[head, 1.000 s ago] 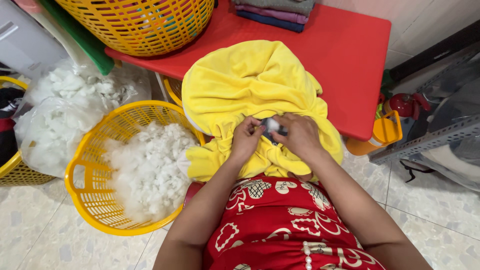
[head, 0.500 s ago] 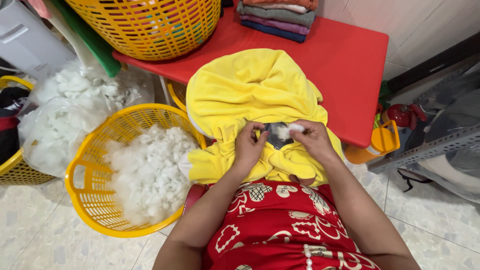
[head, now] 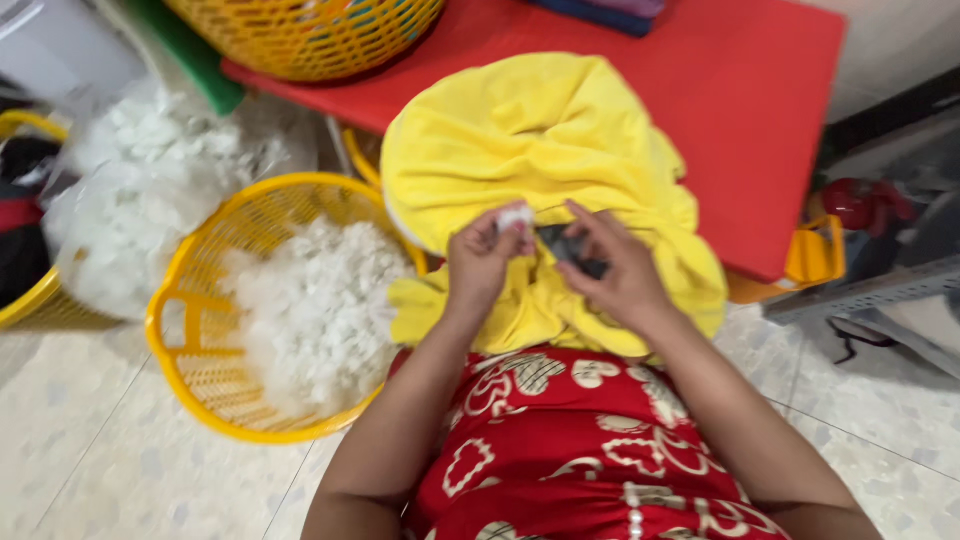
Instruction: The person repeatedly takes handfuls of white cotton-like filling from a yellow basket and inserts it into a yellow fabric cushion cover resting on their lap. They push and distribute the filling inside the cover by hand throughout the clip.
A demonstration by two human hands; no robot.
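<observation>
Red table (head: 760, 110) across the top of the view, from about eleven to two o'clock. On it at eleven o'clock, a yellow mesh basket (head: 310, 35); at one o'clock, folded dark cloth (head: 610, 10) at the far edge; at twelve, a yellow fabric piece (head: 530, 150) draped over the near edge. Pale speckled tiled floor (head: 90, 450) below. On it at nine o'clock, a yellow basket of white stuffing (head: 290, 310); at ten, a clear bag of white stuffing (head: 140, 190)

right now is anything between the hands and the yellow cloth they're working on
Nothing visible. The left hand pinches a white tuft right at the yellow cloth, and the right hand rests on a small dark piece lying on that cloth.
</observation>
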